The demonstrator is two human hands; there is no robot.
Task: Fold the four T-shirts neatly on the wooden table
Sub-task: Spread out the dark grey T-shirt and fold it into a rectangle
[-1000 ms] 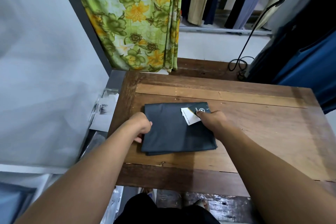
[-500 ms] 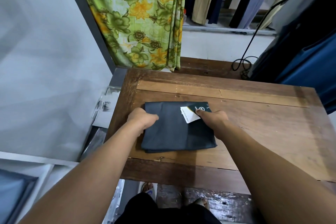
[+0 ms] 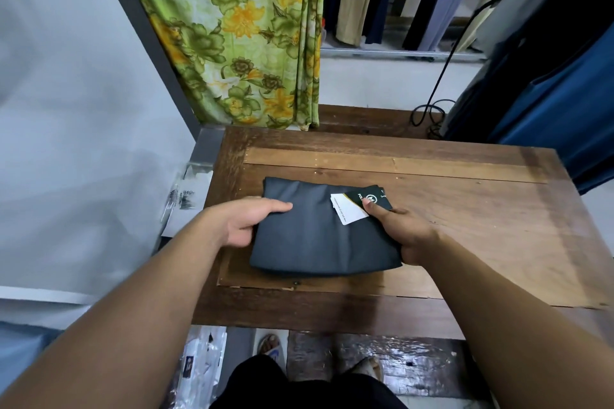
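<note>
On the wooden table (image 3: pixel 465 209), left hand (image 3: pixel 246 222) and right hand (image 3: pixel 405 232) fingers pinch the folded T-shirt (image 3: pixel 315 236).

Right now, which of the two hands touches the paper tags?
The right hand: its thumb rests on the tags; the left hand grips the T-shirt far from them.

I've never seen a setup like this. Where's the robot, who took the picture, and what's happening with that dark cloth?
There is no robot: these are a person's two bare arms. The picture comes from a camera worn on the head, looking down. On the wooden table lies one folded dark grey T-shirt with paper tags on top. The left hand holds its left edge, thumb on top; the right hand holds the right edge, thumb on the tags. Behind hangs a flowered curtain.
</note>
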